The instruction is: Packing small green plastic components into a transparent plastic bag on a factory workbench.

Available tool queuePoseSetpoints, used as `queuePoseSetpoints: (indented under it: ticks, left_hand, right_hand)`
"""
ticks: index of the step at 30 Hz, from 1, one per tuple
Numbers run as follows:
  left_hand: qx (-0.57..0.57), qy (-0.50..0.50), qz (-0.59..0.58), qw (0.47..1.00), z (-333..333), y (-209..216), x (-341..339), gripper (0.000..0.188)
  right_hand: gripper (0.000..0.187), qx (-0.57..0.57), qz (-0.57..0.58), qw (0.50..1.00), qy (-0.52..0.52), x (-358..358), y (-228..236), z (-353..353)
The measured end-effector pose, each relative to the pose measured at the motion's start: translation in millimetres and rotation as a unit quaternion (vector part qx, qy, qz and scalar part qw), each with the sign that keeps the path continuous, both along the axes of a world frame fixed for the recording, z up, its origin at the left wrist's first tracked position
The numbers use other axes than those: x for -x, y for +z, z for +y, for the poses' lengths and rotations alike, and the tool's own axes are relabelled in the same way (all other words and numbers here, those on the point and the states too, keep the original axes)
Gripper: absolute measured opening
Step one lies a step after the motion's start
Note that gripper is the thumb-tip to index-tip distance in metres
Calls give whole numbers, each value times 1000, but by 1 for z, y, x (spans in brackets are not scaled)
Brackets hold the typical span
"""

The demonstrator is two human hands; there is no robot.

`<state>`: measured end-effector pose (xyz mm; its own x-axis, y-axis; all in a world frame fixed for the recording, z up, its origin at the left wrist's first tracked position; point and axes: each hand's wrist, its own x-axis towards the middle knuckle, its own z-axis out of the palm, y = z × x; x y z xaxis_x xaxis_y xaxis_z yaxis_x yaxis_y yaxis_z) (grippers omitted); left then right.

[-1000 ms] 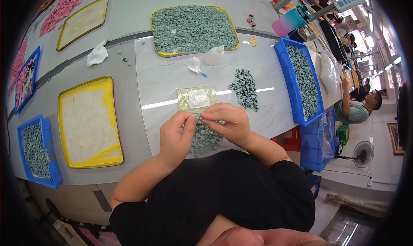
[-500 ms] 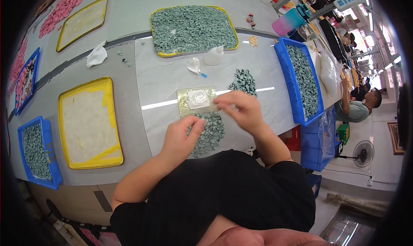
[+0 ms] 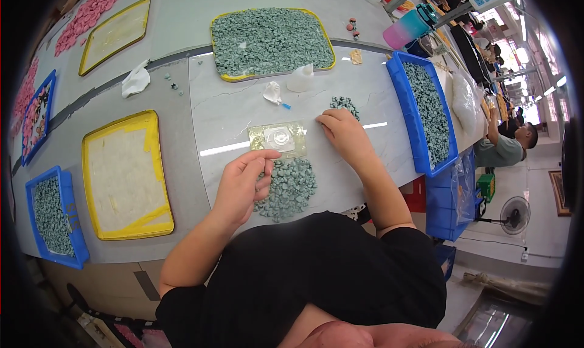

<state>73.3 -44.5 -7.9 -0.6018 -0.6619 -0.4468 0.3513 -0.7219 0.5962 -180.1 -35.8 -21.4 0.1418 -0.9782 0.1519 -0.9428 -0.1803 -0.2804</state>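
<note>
My left hand [image 3: 243,180] is at the near edge of a small yellowish clear pad [image 3: 258,142], its index finger stretched over the pad and its other fingers curled. Whatever it may pinch is too small to make out. On the pad lies a clear piece with a round raised centre [image 3: 280,139]. Below it spreads a pile of small green pieces [image 3: 289,190], partly behind my left hand. My right hand [image 3: 347,135] is beside a smaller pile of darker green pieces [image 3: 345,104], fingertips drawn together and pointing down; anything in them is hidden.
Beyond the pad stand a white squeeze bottle [image 3: 300,79] and crumpled tissue [image 3: 272,92]. A yellow-rimmed tray [image 3: 331,59] of green pieces lies farther back. Blue bins [image 3: 401,104] flank the table. An empty-looking yellow-edged tray [image 3: 125,177] lies left. A person [image 3: 505,144] is at right.
My right hand has moved from the pad's right edge up toward the darker pile. My left hand has turned, its index finger now reaching over the pad's near edge. The darker pile is partly covered.
</note>
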Motion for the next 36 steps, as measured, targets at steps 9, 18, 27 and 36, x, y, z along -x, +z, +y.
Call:
queuePoseSetpoints:
  ticks: [9, 18, 27, 36]
  left_hand:
    - [15, -34, 10, 999, 2, -11, -2, 18]
    - [-8, -29, 45, 999, 4, -9, 7, 18]
    - [134, -20, -116, 984, 9, -11, 7, 17]
    - [167, -17, -126, 978, 10, -13, 7, 18]
  right_hand:
    - [17, -12, -191, 982, 7, -33, 23, 5]
    - [26, 75, -297, 942, 136, -72, 30, 18]
    - [26, 110, -192, 961, 167, -73, 27, 29]
    - [26, 114, -159, 967, 163, -71, 28, 26]
